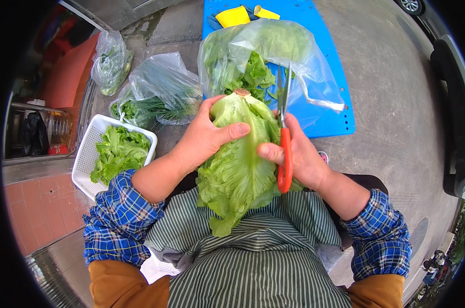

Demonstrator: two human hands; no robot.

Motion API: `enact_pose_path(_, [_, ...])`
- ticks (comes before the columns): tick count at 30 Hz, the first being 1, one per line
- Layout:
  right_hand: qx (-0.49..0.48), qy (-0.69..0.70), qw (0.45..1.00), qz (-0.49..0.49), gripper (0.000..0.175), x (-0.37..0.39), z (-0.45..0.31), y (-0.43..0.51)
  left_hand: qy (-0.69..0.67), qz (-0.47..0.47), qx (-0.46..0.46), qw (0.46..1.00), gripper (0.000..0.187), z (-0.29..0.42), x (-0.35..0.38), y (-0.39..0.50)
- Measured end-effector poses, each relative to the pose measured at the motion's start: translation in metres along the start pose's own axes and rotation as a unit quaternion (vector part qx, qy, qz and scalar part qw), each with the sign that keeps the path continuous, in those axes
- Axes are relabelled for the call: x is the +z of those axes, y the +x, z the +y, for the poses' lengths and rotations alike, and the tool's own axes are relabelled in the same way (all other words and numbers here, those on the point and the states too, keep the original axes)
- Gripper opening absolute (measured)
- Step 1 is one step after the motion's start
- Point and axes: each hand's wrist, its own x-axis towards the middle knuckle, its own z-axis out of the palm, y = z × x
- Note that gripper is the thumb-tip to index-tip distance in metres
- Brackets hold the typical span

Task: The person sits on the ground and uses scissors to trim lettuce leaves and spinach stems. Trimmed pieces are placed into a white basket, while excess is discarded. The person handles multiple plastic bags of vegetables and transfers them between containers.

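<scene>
A head of green leaf lettuce (240, 165) is held above my striped apron, its cut brown stem end facing away from me. My left hand (217, 131) grips its left side near the stem, thumb across the top leaves. My right hand (294, 154) holds scissors with orange handles (285, 165), blades pointing away from me, and also touches the lettuce's right side. Just beyond, a clear plastic bag (286, 42) with more lettuce lies on a blue plastic table (330, 73); some leaves show at its mouth.
A white plastic basket (85, 154) with lettuce leaves stands at left. Beyond it on the ground are a clear bag of long thin green stalks (167, 88) and another bag of greens (111, 63). Yellow-cuffed gloves (234, 16) lie at the table's far end. A vehicle (455, 107) stands at right.
</scene>
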Motion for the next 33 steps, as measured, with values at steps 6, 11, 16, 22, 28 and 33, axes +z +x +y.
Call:
enact_pose_path(6, [-0.022, 0.070, 0.996, 0.044, 0.081, 0.010, 0.021, -0.003, -0.150, -0.113, -0.055, 0.981, 0.099, -0.003, 0.010, -0.014])
enact_pose_path(11, [-0.036, 0.035, 0.998, 0.034, 0.077, 0.033, 0.035, -0.011, -0.128, -0.153, -0.103, 0.974, 0.086, -0.010, 0.006, -0.012])
enact_pose_path(16, [0.016, 0.028, 0.999, -0.011, 0.063, 0.009, 0.033, -0.002, -0.094, -0.151, -0.077, 0.981, 0.080, -0.012, -0.034, -0.016])
enact_pose_path(22, [-0.080, -0.394, 0.915, 0.037, 0.061, -0.014, 0.029, 0.002, 0.181, -0.063, -0.077, 0.978, 0.086, -0.019, -0.087, -0.018])
enact_pose_path(28, [-0.084, -0.463, 0.881, -0.050, 0.058, 0.008, 0.054, -0.002, 0.165, -0.106, -0.091, 0.976, 0.089, -0.039, -0.075, -0.023])
enact_pose_path(33, [-0.014, -0.495, 0.864, -0.096, 0.064, 0.008, 0.053, -0.004, 0.178, -0.119, -0.127, 0.969, 0.093, -0.046, -0.066, -0.024])
